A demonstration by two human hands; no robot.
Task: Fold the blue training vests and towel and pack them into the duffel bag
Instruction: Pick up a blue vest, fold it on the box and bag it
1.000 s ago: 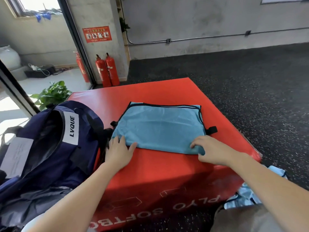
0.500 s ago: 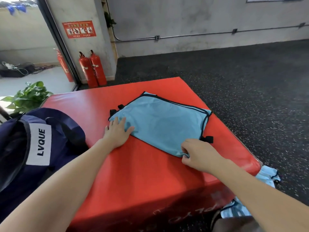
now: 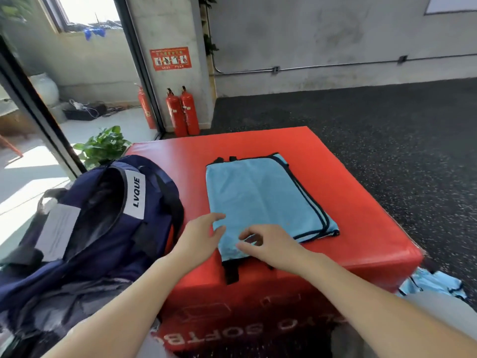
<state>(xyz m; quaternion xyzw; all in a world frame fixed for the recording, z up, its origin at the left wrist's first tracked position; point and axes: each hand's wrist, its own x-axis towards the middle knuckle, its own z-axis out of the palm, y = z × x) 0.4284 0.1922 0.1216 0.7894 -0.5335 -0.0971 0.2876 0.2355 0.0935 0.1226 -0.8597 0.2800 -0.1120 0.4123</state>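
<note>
At the far left a navy duffel bag (image 3: pixel 103 228) slumps against the side of the red soft plyo box (image 3: pixel 361 215), its mouth gaping and a white label reading LVQUE sewn near the zip. Dark cloth lies bunched in and below its opening, though the shade there is too deep to say what it is. Behind the bag a leafy potted plant (image 3: pixel 103 147) stands by the glass door, and two red fire extinguishers (image 3: pixel 182 113) stand side by side against the pillar (a third shows just beyond the door frame).

On top of the box lies a folded blue training vest (image 3: pixel 263 200), flat, with black trim along its right edge and a black strap hanging over the box's near edge. The left hand (image 3: pixel 200 240) rests at the vest's near left corner, fingers straight and loose, fingertips touching the cloth. Just beside it, the right hand (image 3: pixel 271 245) hovers over the vest's near edge with fingers spread and lightly bent, gripping nothing.

At the lower right, on the dark speckled floor beside the box, a crumpled blue vest (image 3: pixel 436 284) lies unfolded.
</note>
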